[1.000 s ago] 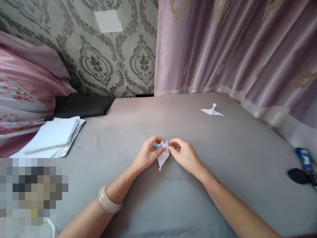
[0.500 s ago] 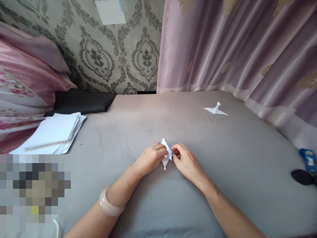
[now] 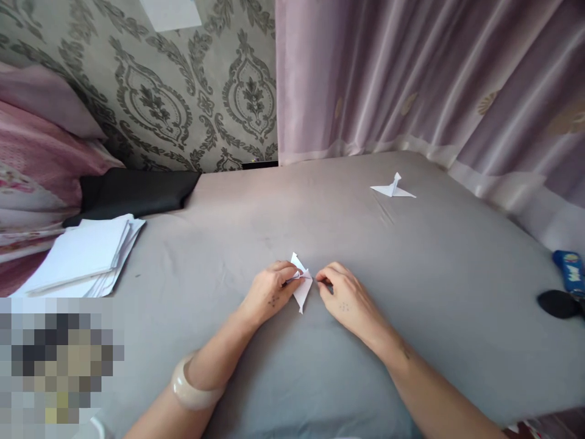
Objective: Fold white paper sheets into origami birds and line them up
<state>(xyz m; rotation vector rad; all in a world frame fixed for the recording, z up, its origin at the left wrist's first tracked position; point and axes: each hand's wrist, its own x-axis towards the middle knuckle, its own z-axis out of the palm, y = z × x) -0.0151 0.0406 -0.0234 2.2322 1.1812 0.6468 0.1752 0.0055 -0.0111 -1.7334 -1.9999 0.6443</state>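
Note:
A small white folded paper piece [image 3: 302, 286] lies on the grey bedsheet [image 3: 320, 372] at the centre. My left hand [image 3: 270, 291] pinches its left side with thumb and forefinger. Just right of the piece, my right hand [image 3: 342, 297] is curled, its fingertips at or just off the paper's right edge; whether it grips is unclear. My left wrist wears a pale bangle [image 3: 189, 385]. A finished white paper bird [image 3: 393, 188] sits farther back on the right.
A stack of white paper sheets [image 3: 82, 256] lies at the left, with a black cloth [image 3: 132, 190] behind it. Pink bedding [image 3: 36, 164] is piled at far left. A curtain [image 3: 411, 79] hangs behind. A blue packet [image 3: 569, 268] and black object [image 3: 558, 303] sit at right.
The folded piece has been turned and pressed between my fingers, its shape narrowing. My right fingers have drawn slightly off its edge. The view has shifted a little.

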